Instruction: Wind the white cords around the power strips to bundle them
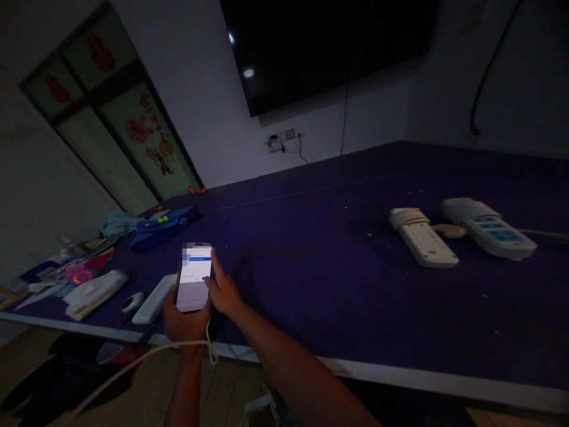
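A smartphone [194, 290] with a lit, mostly white screen is held up at the near edge of the purple table. My left hand [186, 325] wraps around its lower end from below. My right hand [226, 292] is at the phone's right side, its index finger along the upper right edge and its thumb on the screen. A pale cable [178, 344] runs past my left wrist and loops up near the phone's bottom; where it ends is hidden. Just left of the phone lies a white power strip [153, 301].
Two power strips with wound cords, one plain white [429, 246] and one with blue sockets [498, 234], lie on the right of the table [311, 261]. At left are a small white device [132, 302], a white packet [95, 295] and blue cloth [164, 226]. A television [333, 47] hangs behind.
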{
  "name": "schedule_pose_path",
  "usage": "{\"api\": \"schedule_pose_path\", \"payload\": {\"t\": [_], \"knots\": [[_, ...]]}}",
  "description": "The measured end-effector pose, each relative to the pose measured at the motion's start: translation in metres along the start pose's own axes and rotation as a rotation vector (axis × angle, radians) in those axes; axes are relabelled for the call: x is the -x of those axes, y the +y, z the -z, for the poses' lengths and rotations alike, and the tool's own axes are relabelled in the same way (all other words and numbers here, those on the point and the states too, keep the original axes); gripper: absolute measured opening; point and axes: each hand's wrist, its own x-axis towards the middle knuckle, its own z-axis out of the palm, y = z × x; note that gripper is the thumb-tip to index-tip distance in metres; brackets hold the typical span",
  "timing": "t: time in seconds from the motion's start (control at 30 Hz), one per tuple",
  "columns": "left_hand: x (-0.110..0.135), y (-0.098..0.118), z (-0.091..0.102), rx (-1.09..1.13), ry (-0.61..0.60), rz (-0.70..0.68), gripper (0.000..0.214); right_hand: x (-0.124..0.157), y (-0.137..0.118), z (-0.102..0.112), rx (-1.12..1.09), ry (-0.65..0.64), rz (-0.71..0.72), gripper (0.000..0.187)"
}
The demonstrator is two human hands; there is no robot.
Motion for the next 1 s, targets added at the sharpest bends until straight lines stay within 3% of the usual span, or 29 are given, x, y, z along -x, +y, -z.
{"api": "schedule_pose_path", "payload": {"t": [0.33,1.0], "knots": [[0.0024,0.0057,0.0036,-0.016,0.009,-0.018,0.083,-0.0005,-0.0019,0.0001,-0.056,-0.007,-0.053,0.068],[0.0020,0.0034,0.0014,0.012,0.037,0.004,0.077,-0.0018,-0.0004,-0.0018,0.041,-0.047,-0.081,0.070]]}}
